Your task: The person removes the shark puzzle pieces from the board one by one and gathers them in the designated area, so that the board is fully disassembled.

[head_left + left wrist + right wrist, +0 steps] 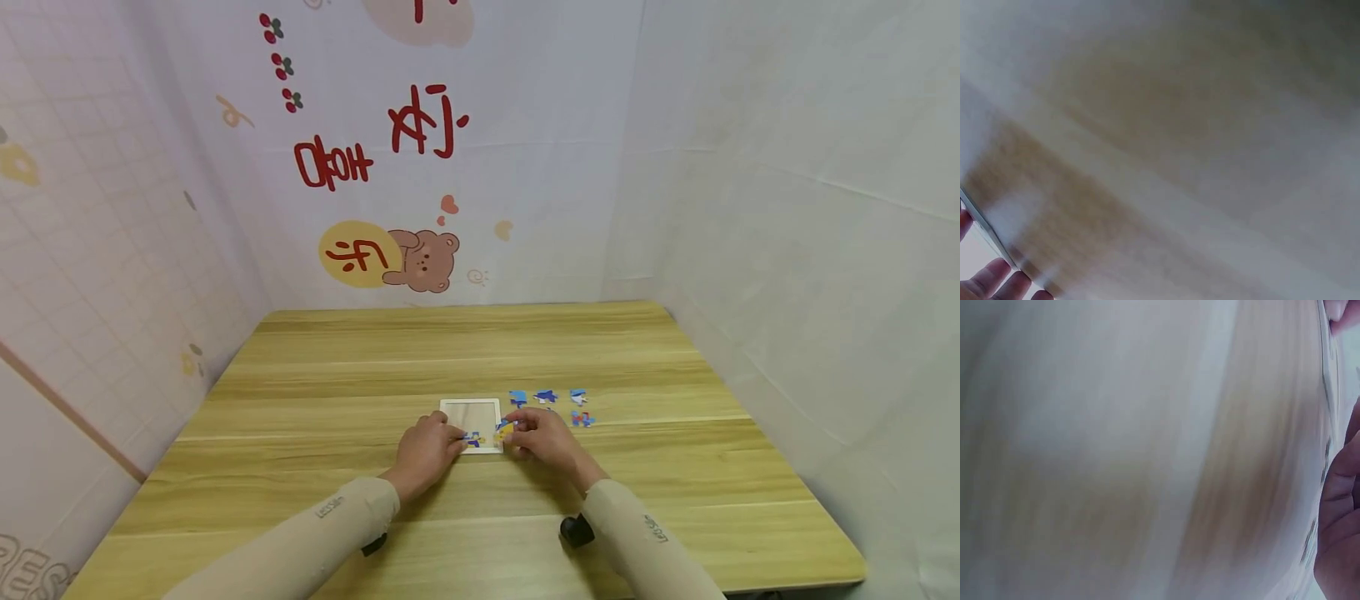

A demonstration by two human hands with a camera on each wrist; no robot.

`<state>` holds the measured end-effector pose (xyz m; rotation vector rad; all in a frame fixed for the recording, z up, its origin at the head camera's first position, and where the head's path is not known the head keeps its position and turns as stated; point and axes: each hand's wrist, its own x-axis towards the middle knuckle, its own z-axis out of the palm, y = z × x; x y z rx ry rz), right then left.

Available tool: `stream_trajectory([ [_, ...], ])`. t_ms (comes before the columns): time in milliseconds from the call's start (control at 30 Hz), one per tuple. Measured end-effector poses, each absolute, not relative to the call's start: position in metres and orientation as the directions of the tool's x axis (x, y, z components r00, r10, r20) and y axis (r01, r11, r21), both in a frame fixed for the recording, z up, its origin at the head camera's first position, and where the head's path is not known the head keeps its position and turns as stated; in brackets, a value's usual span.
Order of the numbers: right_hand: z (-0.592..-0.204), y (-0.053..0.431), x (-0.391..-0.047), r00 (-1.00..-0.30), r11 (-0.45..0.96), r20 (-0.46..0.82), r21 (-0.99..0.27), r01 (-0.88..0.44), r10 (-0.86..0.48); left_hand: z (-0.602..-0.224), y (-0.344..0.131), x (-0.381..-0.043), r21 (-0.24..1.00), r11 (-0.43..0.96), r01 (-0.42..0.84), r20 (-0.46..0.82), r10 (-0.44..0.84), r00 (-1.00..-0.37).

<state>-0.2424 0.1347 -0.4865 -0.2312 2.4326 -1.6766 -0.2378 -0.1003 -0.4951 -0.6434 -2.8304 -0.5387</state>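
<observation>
A small puzzle tray [471, 402] with a pale rim lies on the table. My left hand [426, 454] holds its left side, and its fingertips [999, 265] meet the tray's edge in the left wrist view. Blue and yellow puzzle pieces [474, 439] sit in the tray's lower left, beside the left thumb. At the tray's right rim, my right hand [546, 437] pinches a yellow and blue puzzle piece [505, 430] between thumb and forefinger. In the right wrist view, the curled right fingers [1338, 506] show at the right edge; the pinched piece is hidden there.
Loose puzzle pieces lie beyond and right of the right hand: a light blue piece [517, 397], a dark blue one [546, 397], a blue and white one [578, 397] and a red and blue one [582, 418]. Cloth-covered walls border the wooden table [360, 350].
</observation>
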Motion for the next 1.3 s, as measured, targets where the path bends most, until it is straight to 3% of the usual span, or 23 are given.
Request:
stream_trajectory([
  [367,-0.491,0.171,-0.236,-0.956,0.358,-0.12,-0.934,0.018,-0.266,-0.494,-0.099,-0.237,0.307,0.849,0.43,0.245,0.366,-0.898],
  [1300,-0.491,0.171,-0.233,-0.955,0.485,-0.123,-0.874,-0.025,-0.27,-0.495,-0.098,-0.237,0.317,0.851,0.418,0.218,0.364,-0.906],
])
